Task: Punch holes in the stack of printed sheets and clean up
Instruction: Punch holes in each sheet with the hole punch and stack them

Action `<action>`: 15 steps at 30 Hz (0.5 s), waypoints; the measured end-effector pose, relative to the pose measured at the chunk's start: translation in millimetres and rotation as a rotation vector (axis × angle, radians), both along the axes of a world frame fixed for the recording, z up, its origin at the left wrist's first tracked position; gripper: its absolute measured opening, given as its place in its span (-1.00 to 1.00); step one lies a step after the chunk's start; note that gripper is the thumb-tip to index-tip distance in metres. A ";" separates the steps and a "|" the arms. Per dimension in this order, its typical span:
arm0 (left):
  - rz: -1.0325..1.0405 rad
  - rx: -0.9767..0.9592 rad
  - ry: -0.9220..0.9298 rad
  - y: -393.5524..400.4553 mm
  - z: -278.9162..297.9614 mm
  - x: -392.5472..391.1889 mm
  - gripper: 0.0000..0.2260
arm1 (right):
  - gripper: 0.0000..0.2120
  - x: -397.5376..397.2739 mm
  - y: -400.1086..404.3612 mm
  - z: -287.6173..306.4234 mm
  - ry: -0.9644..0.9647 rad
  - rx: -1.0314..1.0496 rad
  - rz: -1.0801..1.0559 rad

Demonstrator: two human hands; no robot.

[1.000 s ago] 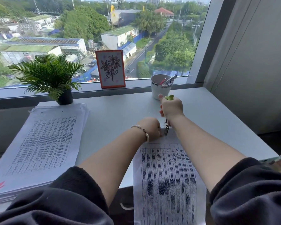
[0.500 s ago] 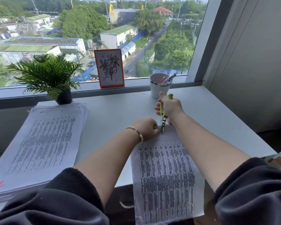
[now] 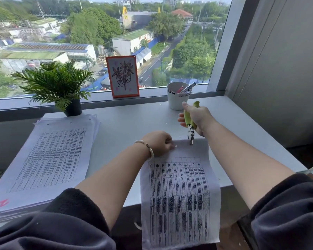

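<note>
Printed sheet (image 3: 179, 192) lying lengthwise on the table (image 3: 130, 123), its near end hanging over the table's front edge and its far end near the middle of the top. Hole punch (image 3: 190, 123), a plier type with yellow-green handles, stands nearly upright with its metal nose at the far edge of the sheet. Right hand (image 3: 197, 118) is wrapped around the handles, forearm stretched forward over the sheet's right side. Left hand (image 3: 158, 141) presses curled fingers down on the sheet's far left corner; whether it pinches the paper cannot be told. One bracelet (image 3: 146, 146) circles that wrist. Three small white paper dots are visible: one (image 3: 176, 146) on the sheet beside the left fingers, two on the bare table farther back. Stack of printed sheets (image 3: 47, 157), one pile, occupies the table's left side, reaching its front-left corner, with a red mark at its near corner and punched holes along its far edge. One white cup (image 3: 176, 98) at the back edge, just behind the right hand, holds pens and metal clips; their number cannot be told. One potted plant (image 3: 56, 83) stands at the back-left corner. One framed flower drawing (image 3: 122, 76) leans on the window ledge.
</note>
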State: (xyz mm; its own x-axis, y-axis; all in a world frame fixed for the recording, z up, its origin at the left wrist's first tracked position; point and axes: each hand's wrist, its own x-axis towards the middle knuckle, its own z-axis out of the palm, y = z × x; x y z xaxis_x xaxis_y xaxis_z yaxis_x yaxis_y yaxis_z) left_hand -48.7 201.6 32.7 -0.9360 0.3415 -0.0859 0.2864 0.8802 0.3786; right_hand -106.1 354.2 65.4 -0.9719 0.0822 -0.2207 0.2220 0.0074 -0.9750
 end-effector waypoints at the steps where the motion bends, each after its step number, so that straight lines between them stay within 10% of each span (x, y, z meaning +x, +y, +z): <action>1: 0.002 0.016 -0.006 -2.4 0.2 0.2 -0.76 | -0.67 0.1 3.9 1.1 0.011 0.011 -0.015; 15: 0.043 0.036 -0.079 -16.9 4.9 3.9 -0.72 | -0.83 5.5 10.9 1.4 0.075 0.030 -0.109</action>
